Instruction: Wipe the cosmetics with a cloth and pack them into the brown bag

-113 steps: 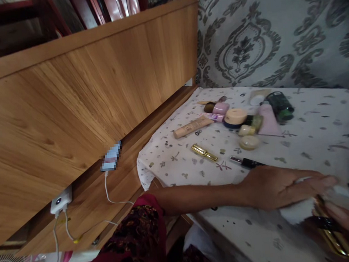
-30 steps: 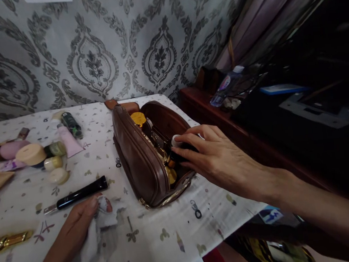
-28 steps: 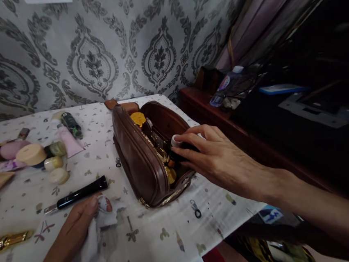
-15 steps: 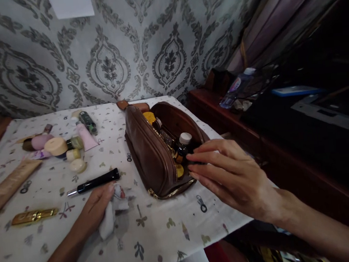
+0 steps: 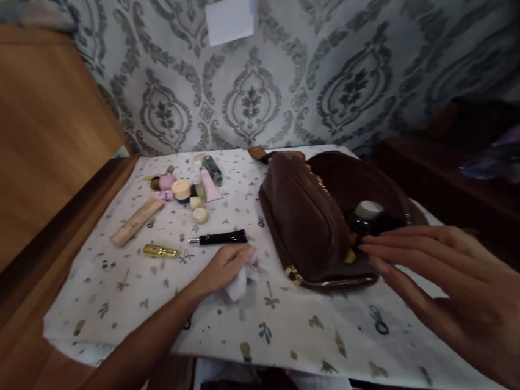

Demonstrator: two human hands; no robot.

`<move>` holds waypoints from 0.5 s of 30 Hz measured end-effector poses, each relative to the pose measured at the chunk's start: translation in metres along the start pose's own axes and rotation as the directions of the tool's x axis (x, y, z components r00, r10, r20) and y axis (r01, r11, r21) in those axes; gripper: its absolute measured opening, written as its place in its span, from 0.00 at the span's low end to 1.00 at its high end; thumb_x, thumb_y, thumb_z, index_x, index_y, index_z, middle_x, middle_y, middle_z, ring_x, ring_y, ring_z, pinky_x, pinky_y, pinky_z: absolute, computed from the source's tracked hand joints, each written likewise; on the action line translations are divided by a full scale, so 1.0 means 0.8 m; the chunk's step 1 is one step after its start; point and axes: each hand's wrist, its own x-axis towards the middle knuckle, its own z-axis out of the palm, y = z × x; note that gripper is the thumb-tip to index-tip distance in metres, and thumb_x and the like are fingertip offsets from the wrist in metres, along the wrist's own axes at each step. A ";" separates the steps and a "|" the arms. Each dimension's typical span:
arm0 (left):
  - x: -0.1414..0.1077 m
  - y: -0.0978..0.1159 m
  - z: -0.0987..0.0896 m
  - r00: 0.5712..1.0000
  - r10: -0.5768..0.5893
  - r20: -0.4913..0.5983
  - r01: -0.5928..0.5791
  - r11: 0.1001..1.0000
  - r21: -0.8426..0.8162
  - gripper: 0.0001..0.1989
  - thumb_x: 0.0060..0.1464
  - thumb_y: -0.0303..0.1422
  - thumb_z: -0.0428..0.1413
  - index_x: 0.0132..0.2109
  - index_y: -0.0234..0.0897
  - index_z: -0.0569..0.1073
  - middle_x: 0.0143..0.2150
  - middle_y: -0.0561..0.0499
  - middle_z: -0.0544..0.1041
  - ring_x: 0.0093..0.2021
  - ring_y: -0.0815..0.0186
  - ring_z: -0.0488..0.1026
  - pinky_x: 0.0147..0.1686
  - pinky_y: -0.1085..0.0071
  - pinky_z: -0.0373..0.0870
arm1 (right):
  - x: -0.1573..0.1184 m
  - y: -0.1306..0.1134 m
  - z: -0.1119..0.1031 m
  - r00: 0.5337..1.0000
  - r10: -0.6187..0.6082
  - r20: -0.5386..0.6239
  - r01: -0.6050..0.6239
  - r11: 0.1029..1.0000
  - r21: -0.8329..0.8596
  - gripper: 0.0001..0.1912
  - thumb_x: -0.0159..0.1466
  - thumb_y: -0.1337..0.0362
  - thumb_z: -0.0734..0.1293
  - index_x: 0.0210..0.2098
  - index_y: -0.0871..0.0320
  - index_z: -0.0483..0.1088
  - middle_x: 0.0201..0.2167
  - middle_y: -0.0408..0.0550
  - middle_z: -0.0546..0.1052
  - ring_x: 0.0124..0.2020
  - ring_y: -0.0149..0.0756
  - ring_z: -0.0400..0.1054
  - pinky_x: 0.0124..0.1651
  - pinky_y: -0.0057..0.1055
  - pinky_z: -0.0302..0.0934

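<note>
Grey damask-patterned wallpaper (image 5: 250,98) backs a white printed tablecloth (image 5: 301,338). Left, the left hand (image 5: 223,268) grips a crumpled white cloth (image 5: 237,287) near a slim black tube (image 5: 222,238); right, an open brown leather bag (image 5: 305,221) holds a white-capped dark bottle (image 5: 368,213), the right hand (image 5: 473,285), released, just beside it.

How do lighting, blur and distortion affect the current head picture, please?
Head view: light fades toward the right edge; head view: the right hand looks larger and softer than the left hand; head view: the brown zippered pouch has a dim interior, and print on the beige tube is unreadable.
</note>
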 end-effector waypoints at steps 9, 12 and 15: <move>-0.006 0.009 -0.010 0.995 0.077 -0.058 -0.073 0.994 0.078 0.28 0.61 0.55 0.44 0.30 0.34 0.69 0.24 0.55 0.64 0.27 0.69 0.62 0.29 0.73 0.58 | 0.007 -0.062 0.084 0.986 -0.142 0.083 0.105 0.932 0.346 0.14 0.68 0.71 0.62 0.49 0.55 0.74 0.41 0.50 0.79 0.43 0.42 0.74 0.41 0.39 0.74; -0.011 0.019 -0.022 0.985 0.122 -0.122 -0.101 0.981 0.167 0.25 0.63 0.51 0.44 0.30 0.35 0.68 0.25 0.55 0.65 0.29 0.69 0.63 0.31 0.73 0.59 | 0.004 -0.068 0.131 0.986 -0.046 0.163 -0.014 0.937 0.348 0.15 0.69 0.67 0.61 0.52 0.55 0.71 0.49 0.55 0.76 0.50 0.44 0.73 0.48 0.43 0.73; -0.023 0.028 -0.039 0.969 0.152 -0.192 -0.080 0.937 0.339 0.22 0.64 0.47 0.45 0.28 0.37 0.66 0.24 0.56 0.64 0.28 0.68 0.62 0.31 0.73 0.58 | -0.001 -0.068 0.185 0.984 0.043 0.172 -0.090 0.957 0.275 0.19 0.69 0.64 0.60 0.58 0.57 0.66 0.56 0.60 0.72 0.56 0.48 0.69 0.52 0.49 0.71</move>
